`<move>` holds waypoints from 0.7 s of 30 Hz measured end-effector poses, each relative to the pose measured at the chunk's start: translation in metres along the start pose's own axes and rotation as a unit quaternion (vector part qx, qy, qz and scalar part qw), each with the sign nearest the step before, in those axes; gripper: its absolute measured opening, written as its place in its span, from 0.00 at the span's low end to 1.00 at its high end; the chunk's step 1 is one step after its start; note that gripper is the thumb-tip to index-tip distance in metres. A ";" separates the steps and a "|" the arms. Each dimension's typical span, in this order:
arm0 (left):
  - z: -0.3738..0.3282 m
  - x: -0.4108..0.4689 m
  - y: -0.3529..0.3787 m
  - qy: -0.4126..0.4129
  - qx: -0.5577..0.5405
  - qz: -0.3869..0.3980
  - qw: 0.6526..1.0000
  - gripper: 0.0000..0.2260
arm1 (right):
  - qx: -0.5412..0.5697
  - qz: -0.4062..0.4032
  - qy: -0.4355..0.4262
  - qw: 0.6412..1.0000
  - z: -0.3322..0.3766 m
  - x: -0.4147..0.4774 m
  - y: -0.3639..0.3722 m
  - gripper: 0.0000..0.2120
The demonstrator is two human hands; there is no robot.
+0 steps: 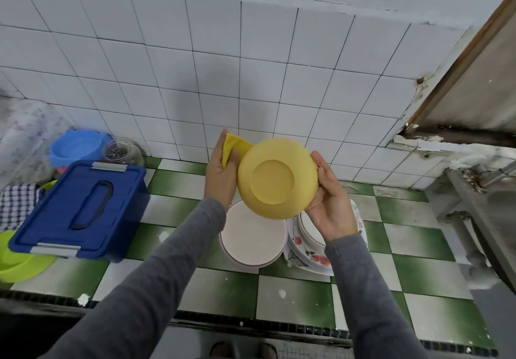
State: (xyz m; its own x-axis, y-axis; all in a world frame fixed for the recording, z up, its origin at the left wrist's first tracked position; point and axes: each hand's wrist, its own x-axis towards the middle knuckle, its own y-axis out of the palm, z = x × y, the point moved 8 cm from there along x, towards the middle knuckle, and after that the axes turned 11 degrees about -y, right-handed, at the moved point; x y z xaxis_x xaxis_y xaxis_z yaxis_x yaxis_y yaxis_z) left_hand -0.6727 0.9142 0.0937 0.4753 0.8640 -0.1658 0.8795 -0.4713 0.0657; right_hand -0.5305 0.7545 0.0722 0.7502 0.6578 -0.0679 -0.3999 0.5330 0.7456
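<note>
The right hand (329, 199) grasps the yellow bowl (276, 178) at its right rim; the left hand (222, 175) clutches a yellow cloth (233, 146); the bowl looks light, stiff, smooth plastic; likely slippery, best held at the rim.

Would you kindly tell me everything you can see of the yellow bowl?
The yellow bowl is round, plain and matte, seemingly plastic. It is held in the air, tipped so its circular foot ring faces the camera and its opening faces away. The right hand grips its right side; the left hand, pinching a yellow cloth, meets its left side.
</note>
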 end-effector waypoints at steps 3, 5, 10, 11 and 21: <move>0.006 0.001 -0.016 0.007 0.041 -0.084 0.996 0.25 | -0.009 0.011 -0.015 1.000 0.009 -0.005 0.009 0.14; 0.005 0.002 -0.023 0.005 0.071 -0.123 0.990 0.24 | -0.054 0.006 -0.033 0.998 0.015 -0.008 0.012 0.15; -0.028 -0.020 0.006 0.125 0.110 -0.076 0.983 0.25 | -0.236 -0.013 -0.104 0.966 0.014 -0.017 0.037 0.16; -0.034 -0.026 0.018 0.162 0.125 -0.048 0.978 0.26 | -0.265 -0.010 -0.125 0.956 0.013 -0.019 0.045 0.17; -0.046 -0.026 0.043 0.222 0.093 0.053 0.969 0.19 | -0.363 0.067 -0.194 0.909 0.015 -0.022 0.083 0.18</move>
State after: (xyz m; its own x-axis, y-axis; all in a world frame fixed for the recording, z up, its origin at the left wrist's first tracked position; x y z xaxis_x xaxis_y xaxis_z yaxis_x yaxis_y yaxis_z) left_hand -0.6465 0.8794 0.1463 0.5612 0.7806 0.2753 0.8261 -0.5491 -0.1268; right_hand -0.5726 0.7760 0.1459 0.7424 0.5799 0.3356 -0.6373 0.7658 0.0866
